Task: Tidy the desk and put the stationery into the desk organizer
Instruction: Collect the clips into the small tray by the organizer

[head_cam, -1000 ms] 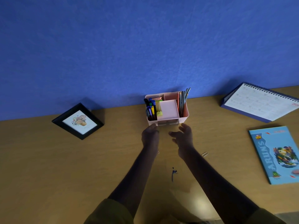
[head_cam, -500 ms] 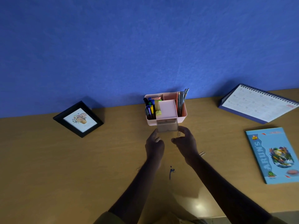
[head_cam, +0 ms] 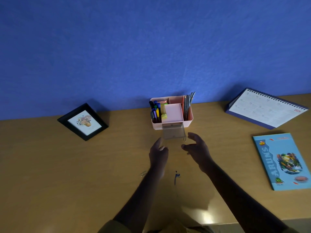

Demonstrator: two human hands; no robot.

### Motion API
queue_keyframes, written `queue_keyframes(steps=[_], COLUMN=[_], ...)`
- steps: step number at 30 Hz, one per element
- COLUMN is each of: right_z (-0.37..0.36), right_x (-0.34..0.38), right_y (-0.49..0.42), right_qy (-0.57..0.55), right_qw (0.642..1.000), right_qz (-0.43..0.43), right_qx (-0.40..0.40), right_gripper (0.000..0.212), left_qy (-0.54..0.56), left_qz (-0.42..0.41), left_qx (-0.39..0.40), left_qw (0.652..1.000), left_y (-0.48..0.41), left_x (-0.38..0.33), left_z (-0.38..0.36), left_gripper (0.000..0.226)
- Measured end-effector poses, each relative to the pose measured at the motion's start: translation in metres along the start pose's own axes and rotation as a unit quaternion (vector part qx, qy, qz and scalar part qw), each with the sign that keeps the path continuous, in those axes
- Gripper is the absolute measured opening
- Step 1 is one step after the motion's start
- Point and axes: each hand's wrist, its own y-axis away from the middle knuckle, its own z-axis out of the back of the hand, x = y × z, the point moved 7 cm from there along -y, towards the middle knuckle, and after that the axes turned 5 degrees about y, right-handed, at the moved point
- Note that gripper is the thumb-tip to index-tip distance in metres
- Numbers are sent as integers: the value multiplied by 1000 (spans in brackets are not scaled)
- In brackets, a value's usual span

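A pink desk organizer (head_cam: 189, 118) stands against the blue wall, holding markers, a yellow highlighter and pencils. Its clear drawer (head_cam: 173, 133) is pulled out toward me. My left hand (head_cam: 158, 153) is just below the drawer's left corner, fingers apart and holding nothing. My right hand (head_cam: 197, 148) is at the drawer's right corner, fingers spread and curled, a little apart from it. A paper clip (head_cam: 143, 173) lies left of my left forearm. A small blue clip-like item (head_cam: 176, 177) lies on the desk between my forearms.
A black picture frame (head_cam: 82, 122) leans at the left. A desk calendar (head_cam: 265, 108) stands at the back right, with a blue book (head_cam: 284, 161) lying in front of it. The desk's front edge is close to my body.
The clear drawer has slid out of the organizer toward me. Both hands drew back from it and now hover open at its front corners.
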Motion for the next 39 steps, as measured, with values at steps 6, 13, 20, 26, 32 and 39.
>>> queue_keyframes(steps=[6,13,20,26,32,39], right_z=[55,80,72,60,51,37], right_x=[-28,-69,-99,-99,-85,-86], right_y=[0,8,6,11,13,17], right_qy=[232,373,454,564,606,637], right_qw=[965,908,861,787,752,734], right_qz=[119,189,229,249,258,234], right_qx=[-4,-15,-7,-3,0,-6], right_gripper=[32,36,24,21,14,25], left_qy=[-40,-179,-283,-330,-352,-397], left_qz=[14,-52,-107,-134,-164,-193], left_qx=[-93,-127,-118,-99,-80,-76], left_qw=[995,974,946,929,918,894], left_y=[-5,7,24,29,31,31], left_x=[41,68,78,83,83,84], left_z=[44,88,114,127,128,127], left_gripper=[39,27,28,33,35,30])
